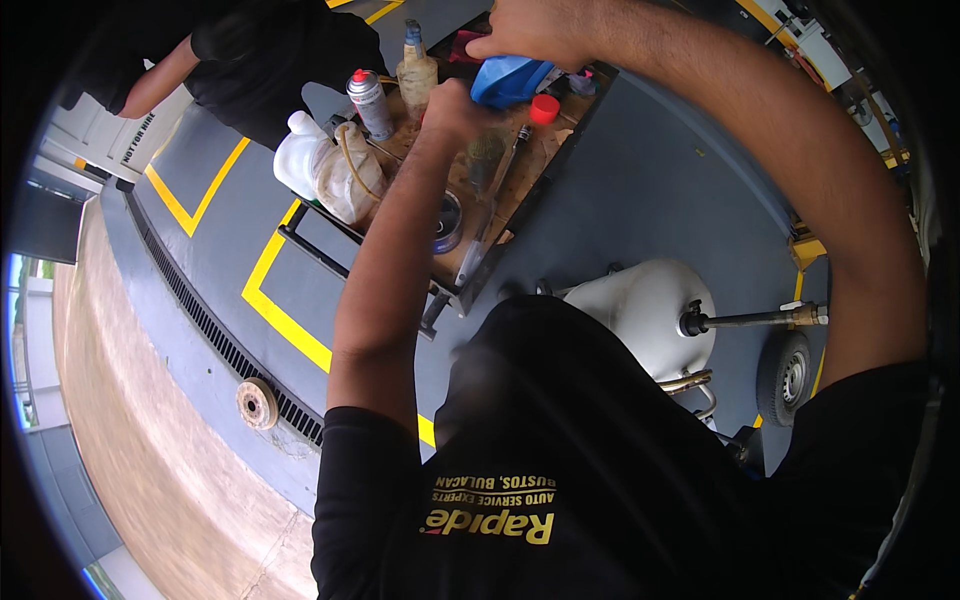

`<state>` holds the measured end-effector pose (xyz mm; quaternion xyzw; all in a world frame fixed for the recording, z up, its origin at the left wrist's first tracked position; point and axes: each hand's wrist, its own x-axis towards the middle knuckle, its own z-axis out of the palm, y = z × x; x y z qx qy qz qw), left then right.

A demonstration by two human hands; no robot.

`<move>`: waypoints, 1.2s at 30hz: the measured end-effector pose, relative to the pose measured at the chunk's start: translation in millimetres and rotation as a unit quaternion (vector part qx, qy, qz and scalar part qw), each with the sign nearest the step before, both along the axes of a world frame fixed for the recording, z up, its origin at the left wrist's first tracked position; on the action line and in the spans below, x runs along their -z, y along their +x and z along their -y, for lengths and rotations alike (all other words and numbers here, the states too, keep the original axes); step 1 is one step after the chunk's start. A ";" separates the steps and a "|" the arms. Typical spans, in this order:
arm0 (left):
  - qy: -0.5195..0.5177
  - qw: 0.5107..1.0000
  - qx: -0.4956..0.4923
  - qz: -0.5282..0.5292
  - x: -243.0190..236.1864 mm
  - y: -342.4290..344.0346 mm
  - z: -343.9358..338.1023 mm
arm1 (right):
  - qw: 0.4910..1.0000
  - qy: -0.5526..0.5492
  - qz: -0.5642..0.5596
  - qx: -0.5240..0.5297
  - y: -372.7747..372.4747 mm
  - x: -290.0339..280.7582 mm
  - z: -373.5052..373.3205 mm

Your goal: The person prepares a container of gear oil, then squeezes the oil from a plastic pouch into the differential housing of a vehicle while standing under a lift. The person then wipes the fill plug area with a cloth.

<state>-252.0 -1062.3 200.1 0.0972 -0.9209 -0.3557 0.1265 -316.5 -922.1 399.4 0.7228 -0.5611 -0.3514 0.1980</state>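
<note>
My left hand (pixel 460 112) is closed at the left edge of a blue plastic container (pixel 508 82) and seems to grip it, above a tool cart. Just over the container, my right hand (pixel 540 32) curls at the upper edge of the view. Its fingertips are partly cut off, so what they hold cannot be made out. A red cap (pixel 544 109) lies right of the container on the brown cart top (pixel 540 165). Left of my left hand stand a clear spray bottle (pixel 416 75), a spray can with a red top (pixel 369 105) and a white jug (pixel 302 158).
Another person in dark clothes (pixel 290 60) stands beyond the cart at upper left. A white tank (pixel 650 315) with a pipe is at right, near a tyre (pixel 785 378). A round metal disc (pixel 257 403) lies by the floor drain grate (pixel 215 325).
</note>
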 end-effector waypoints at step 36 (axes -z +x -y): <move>-0.095 0.995 -0.009 -0.007 -56.7 7.1 8.5 | 0.610 -0.470 0.607 0.196 -43.4 244.5 -113.3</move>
